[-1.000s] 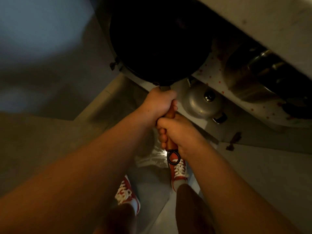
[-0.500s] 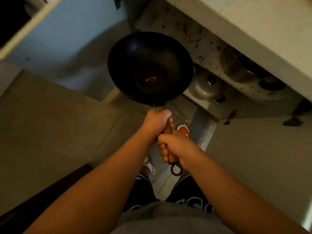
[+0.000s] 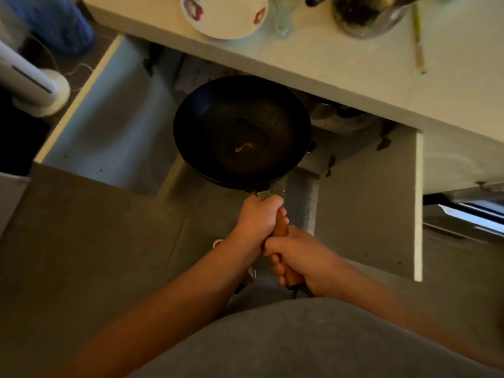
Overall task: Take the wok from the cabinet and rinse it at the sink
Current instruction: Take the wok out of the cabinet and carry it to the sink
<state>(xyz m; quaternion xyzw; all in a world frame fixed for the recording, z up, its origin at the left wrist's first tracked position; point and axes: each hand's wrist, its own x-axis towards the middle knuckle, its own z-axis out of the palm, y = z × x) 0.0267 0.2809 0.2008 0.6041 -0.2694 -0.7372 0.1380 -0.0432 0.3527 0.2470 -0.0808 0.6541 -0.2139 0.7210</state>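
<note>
Gripping the wooden handle (image 3: pixel 281 230) of a black wok (image 3: pixel 241 130) with left hand (image 3: pixel 259 216) and right hand (image 3: pixel 300 259) closed, below the far counter (image 3: pixel 341 64) holding a bowl (image 3: pixel 223 16).

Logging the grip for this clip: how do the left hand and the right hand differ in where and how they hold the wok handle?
The left hand grips the wooden handle at its front, just behind the metal neck of the wok; the right hand grips the rear end, near the hanging loop. The left hand shows its back and knuckles, while the right hand's curled fingers face the camera. Both are closed around the handle, carrying the wok in the air.
</note>
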